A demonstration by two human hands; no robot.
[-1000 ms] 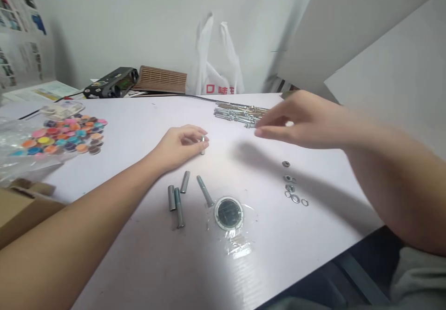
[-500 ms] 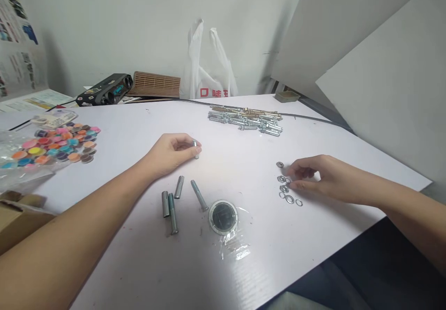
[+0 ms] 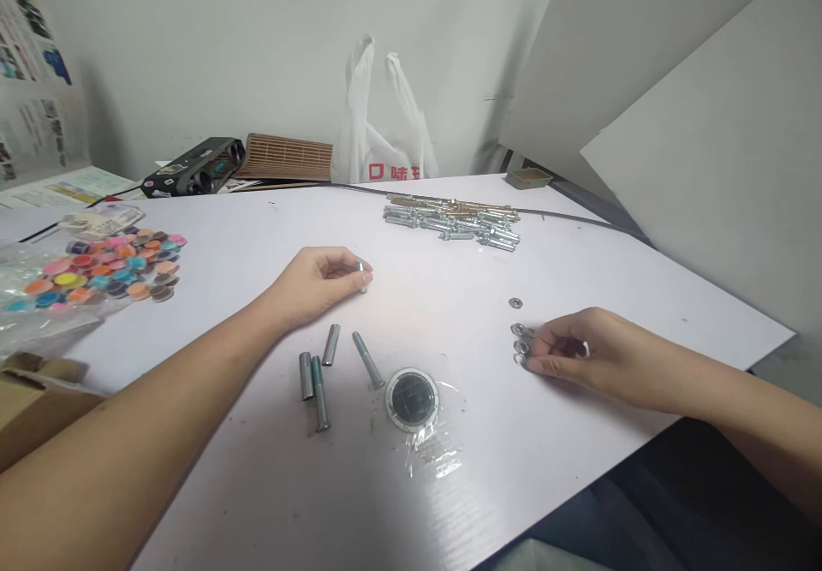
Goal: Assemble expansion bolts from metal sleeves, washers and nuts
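A small metal sleeve (image 3: 363,277) is pinched between the thumb and fingers of my left hand (image 3: 321,284), left of the middle. Over the washers at the right, my right hand (image 3: 581,353) has its thumb and fingertips low on the table; what lies between them is too hidden to make out. One nut (image 3: 515,303) lies apart above, and another nut (image 3: 519,330) is beside the fingertips. Nearer me are a bolt (image 3: 367,359), a second bolt (image 3: 319,393), a sleeve (image 3: 330,345) and another sleeve (image 3: 306,376).
A round glass-like disc (image 3: 412,400) is taped to the white table (image 3: 488,485). Assembled anchor bolts (image 3: 455,220) are heaped at the back. Coloured caps (image 3: 122,267) and a cardboard box (image 3: 44,408) are at the left. A white plastic bag (image 3: 385,134) stands behind.
My right hand has moved a little toward me, and its fingers now cover the lower washers. My left hand keeps its hold on the sleeve, nearly unmoved.
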